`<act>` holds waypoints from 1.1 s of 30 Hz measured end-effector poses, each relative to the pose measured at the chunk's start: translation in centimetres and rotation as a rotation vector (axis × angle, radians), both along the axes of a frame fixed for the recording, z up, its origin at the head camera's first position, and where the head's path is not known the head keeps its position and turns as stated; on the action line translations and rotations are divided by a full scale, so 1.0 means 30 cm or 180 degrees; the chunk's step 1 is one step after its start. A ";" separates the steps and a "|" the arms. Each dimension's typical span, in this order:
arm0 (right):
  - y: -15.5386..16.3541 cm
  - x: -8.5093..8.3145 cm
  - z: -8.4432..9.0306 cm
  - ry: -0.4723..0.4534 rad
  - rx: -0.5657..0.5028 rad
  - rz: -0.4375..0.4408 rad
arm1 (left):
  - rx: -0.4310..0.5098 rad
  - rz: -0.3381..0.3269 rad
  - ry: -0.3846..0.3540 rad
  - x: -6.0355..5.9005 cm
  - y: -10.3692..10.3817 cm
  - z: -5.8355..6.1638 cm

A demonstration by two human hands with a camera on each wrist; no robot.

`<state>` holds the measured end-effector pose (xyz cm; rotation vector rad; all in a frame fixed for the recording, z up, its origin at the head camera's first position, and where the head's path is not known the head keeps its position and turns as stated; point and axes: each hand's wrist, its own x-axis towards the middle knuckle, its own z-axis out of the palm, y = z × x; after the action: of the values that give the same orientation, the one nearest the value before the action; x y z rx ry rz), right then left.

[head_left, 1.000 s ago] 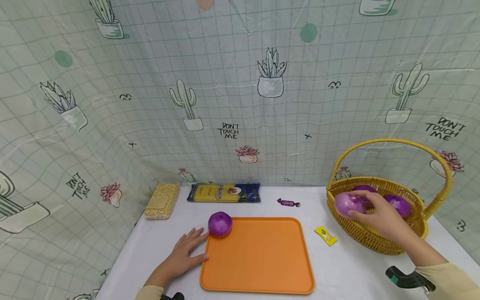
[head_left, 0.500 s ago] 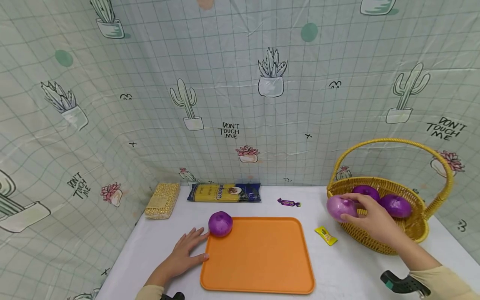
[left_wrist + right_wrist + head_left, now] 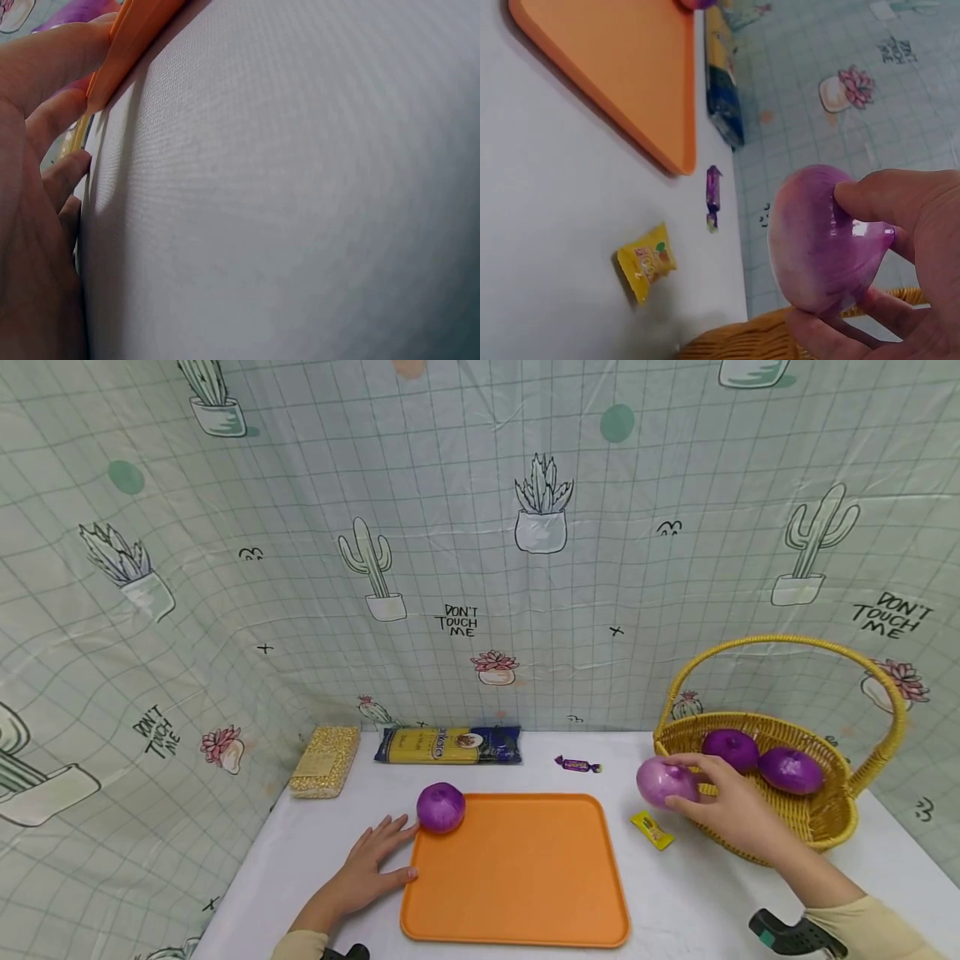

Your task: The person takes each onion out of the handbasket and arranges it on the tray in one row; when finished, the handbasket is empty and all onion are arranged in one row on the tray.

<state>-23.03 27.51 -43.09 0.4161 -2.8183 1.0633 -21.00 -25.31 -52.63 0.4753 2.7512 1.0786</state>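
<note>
My right hand grips a purple onion in the air, just left of the yellow wicker basket and above a yellow candy. In the right wrist view the thumb and fingers curl round that onion. Two more purple onions lie in the basket. My left hand lies flat on the white table, thumb against the left edge of the orange tray. Another purple onion sits on the tray's far left corner, just beyond my left fingertips.
Along the back wall lie a pasta packet, a bag of grains and a purple candy. The basket's tall handle arches over it. A patterned curtain closes off the back and left.
My right hand has carried the onion out of the basket, leftward and slightly down, past the rim. The left hand has stayed still.
</note>
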 end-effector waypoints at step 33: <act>-0.195 -0.017 -0.123 -0.0002 -0.0374 0.0440 | 0.0012 0.0028 -0.0019 0.000 0.002 0.003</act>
<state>-23.55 21.66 -46.79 0.6059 -2.7433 1.2476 -21.01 -25.25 -52.53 0.4602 2.7492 1.0858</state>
